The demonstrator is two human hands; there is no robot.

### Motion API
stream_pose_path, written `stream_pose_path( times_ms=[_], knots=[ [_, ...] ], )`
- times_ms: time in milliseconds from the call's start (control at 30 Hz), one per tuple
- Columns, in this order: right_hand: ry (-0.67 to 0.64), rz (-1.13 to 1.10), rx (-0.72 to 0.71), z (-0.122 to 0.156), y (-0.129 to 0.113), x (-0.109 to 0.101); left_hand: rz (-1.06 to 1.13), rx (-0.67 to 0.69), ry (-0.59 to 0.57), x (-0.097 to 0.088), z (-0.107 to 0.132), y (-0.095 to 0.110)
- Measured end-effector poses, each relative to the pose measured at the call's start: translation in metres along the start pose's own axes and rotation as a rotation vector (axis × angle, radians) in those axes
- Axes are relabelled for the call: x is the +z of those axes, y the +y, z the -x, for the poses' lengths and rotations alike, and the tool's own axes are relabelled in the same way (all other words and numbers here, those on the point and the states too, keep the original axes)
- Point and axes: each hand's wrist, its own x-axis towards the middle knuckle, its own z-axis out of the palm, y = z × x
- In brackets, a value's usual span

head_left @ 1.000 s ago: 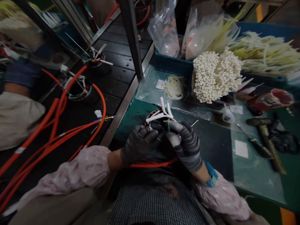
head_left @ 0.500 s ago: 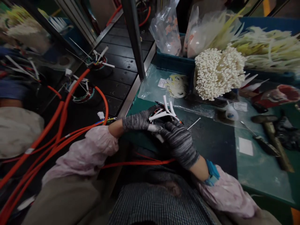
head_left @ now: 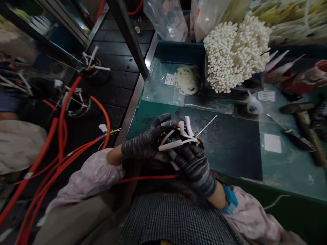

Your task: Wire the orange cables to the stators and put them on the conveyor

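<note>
Both gloved hands grip a round motor stator (head_left: 176, 133), dark with red coil wire along its rim. White insulating sleeves (head_left: 170, 145) cover several leads that stick out of its top. My left hand (head_left: 150, 137) curls around the left side, fingers over the far rim. On the near right side, my right hand (head_left: 195, 166) presses against it, with fingertips partly hidden underneath. A thin pale rod (head_left: 206, 126) projects beyond the stator to the right; where it begins is hidden. Red cable (head_left: 150, 178) runs at lap height below the hands.
A dark mat (head_left: 235, 146) covers the bench. Behind it stand a bundle of white-tipped sleeves (head_left: 235, 54) and a bag of yellowish pieces (head_left: 187, 80). To the right lie a small bottle (head_left: 254, 105), screwdriver (head_left: 297, 137) and hammer (head_left: 304, 117). More wired stators (head_left: 79, 102) with orange cables are left.
My view has shifted, so the bench things appear higher. The stator has turned or tilted in my hands, and its white sleeves point differently. My left fingers have moved over its far rim.
</note>
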Motion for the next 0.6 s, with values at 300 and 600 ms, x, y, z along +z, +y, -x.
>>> stream_pose_path(
  times_ms=[300,600],
  knots=[
    [0.019,0.056,0.071,0.001,-0.016,0.008,-0.068,-0.052,0.124,0.016,0.016,0.005],
    [0.046,-0.035,0.21,0.013,0.019,-0.026,-0.177,-0.111,0.242,0.039,0.001,0.035]
  ],
)
